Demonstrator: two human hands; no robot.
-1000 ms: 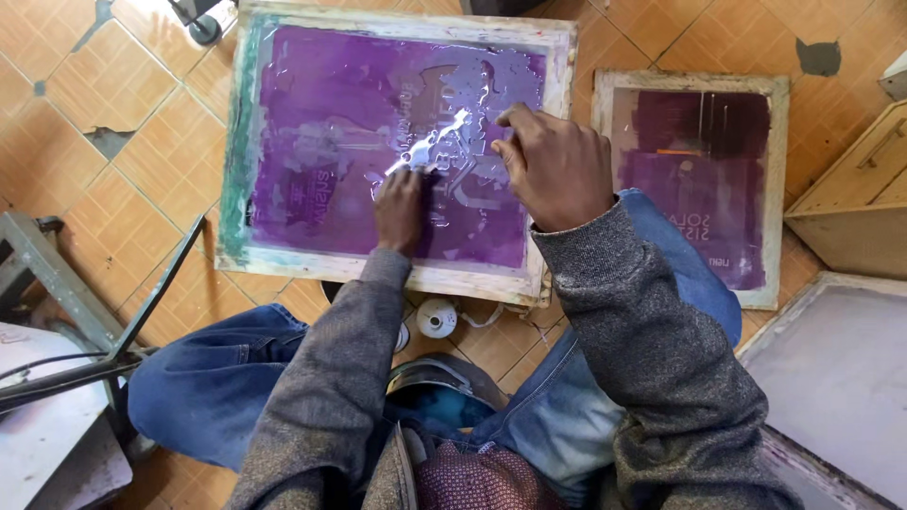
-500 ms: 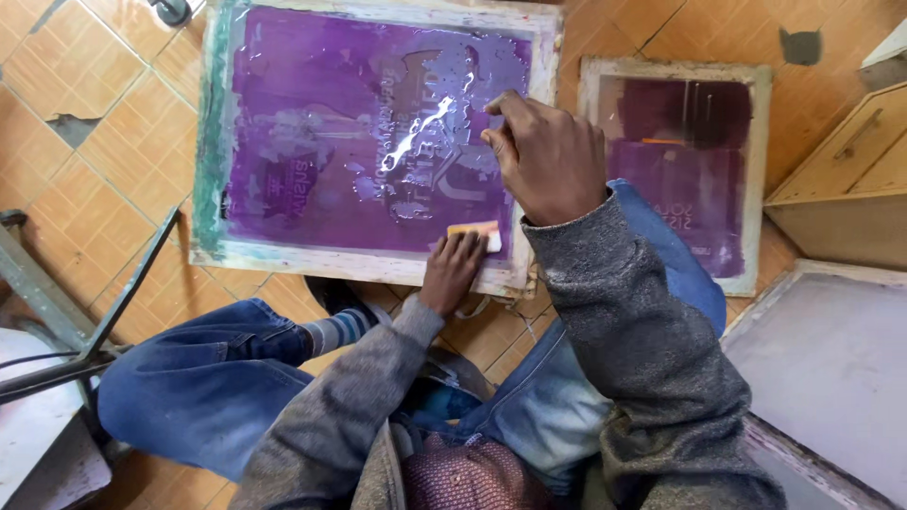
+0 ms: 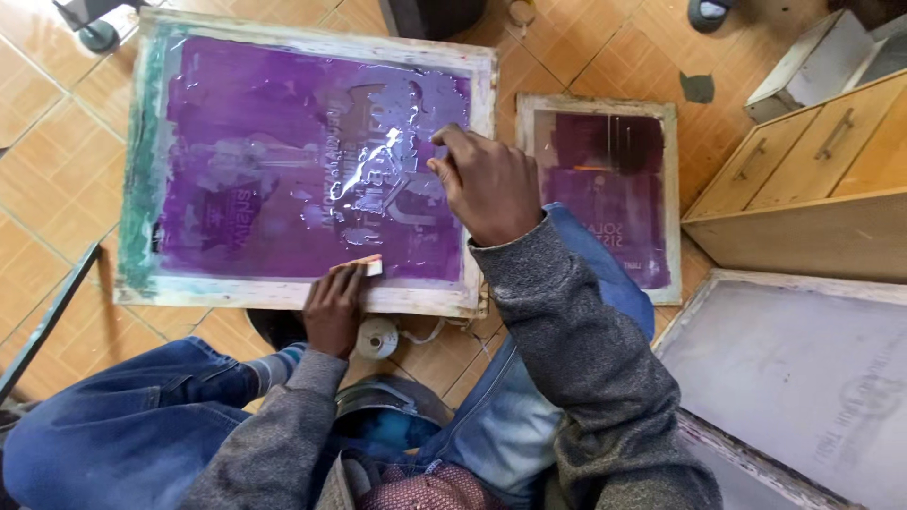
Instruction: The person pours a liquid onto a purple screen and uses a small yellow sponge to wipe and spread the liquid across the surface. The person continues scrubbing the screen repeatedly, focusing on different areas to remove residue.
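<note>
The large screen frame (image 3: 302, 170) lay flat on the tiled floor (image 3: 38, 104), its purple mesh wet and glossy under the hands. It looked light but awkward: the wooden rim stiff, the stretched mesh taut, slick and probably easy to tear, so the bare rim would be the safer place to take hold.

The left hand (image 3: 333, 307) rested on the near rim, fingers pinched on a small pale block (image 3: 367, 267) whose end touched the mesh just above that rim. The right hand (image 3: 487, 184) lay up and to the right of that pinch, its fingers bunched together and pressing on the wet middle of the mesh; whether they held anything could not be told.

Just right of the right hand lay a smaller purple screen (image 3: 605, 189). Beyond it stood a wooden drawer unit (image 3: 803, 179), its drawers closed and contents hidden. A pale blank screen (image 3: 803, 378) lay below that.
</note>
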